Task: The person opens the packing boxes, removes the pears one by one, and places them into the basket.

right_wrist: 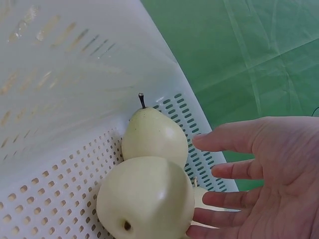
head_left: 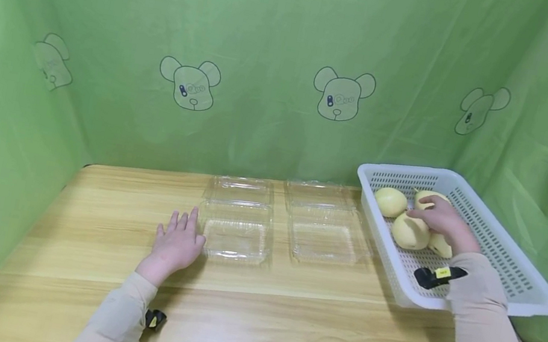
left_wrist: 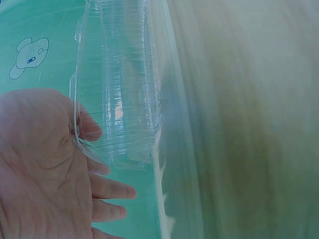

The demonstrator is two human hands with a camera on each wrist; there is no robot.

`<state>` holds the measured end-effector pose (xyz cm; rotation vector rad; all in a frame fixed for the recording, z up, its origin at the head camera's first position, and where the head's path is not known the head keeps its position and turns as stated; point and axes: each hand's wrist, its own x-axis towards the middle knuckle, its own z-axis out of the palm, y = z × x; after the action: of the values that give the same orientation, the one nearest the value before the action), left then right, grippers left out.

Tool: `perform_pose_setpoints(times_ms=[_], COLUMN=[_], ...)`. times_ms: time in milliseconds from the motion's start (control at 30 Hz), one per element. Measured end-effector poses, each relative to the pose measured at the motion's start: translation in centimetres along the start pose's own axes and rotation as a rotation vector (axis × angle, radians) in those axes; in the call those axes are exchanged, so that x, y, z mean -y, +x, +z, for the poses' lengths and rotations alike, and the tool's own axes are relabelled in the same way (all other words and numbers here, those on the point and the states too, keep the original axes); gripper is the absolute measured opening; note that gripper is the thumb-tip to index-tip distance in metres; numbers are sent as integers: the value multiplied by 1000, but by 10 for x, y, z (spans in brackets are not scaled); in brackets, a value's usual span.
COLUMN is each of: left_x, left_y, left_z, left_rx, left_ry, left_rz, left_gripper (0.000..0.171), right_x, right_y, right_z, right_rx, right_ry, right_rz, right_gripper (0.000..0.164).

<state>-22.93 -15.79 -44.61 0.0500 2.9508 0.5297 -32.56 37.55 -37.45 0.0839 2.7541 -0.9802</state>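
Note:
Pale yellow pears (head_left: 410,232) lie in a white perforated plastic basket (head_left: 532,297) at the right. My right hand (head_left: 444,219) reaches over them, fingers spread. In the right wrist view its fingertips are close beside the nearest pear (right_wrist: 144,194), not curled round it; behind that is a pear with a dark stem (right_wrist: 155,137). Left of centre, my left hand (head_left: 177,247) is at the left side of a clear plastic clamshell box (head_left: 234,240) whose lid stands open. In the left wrist view the thumb overlaps the box wall (left_wrist: 117,84) and the other fingers extend straight.
A second open clear clamshell box (head_left: 324,242) stands between the first box and the basket. All rest on a wood-grain table (head_left: 267,335). Green fabric (head_left: 277,25) with bear-head prints encloses the back and both sides.

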Motion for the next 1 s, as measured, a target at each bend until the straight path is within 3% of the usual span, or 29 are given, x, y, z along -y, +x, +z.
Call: perform_pose_setpoints(times_ms=[633,1000], left_x=[1,0], left_y=[0,1], left_z=[0,0], left_rx=[2,2], left_ry=[-3,-10], left_rz=[0,-2], left_gripper=[69,70], right_x=[1,7], right_y=[0,-5], right_z=[0,-3], right_rx=[-14,-7], right_ry=[4,35], right_rz=[-23,-14], right_gripper=[72,79])
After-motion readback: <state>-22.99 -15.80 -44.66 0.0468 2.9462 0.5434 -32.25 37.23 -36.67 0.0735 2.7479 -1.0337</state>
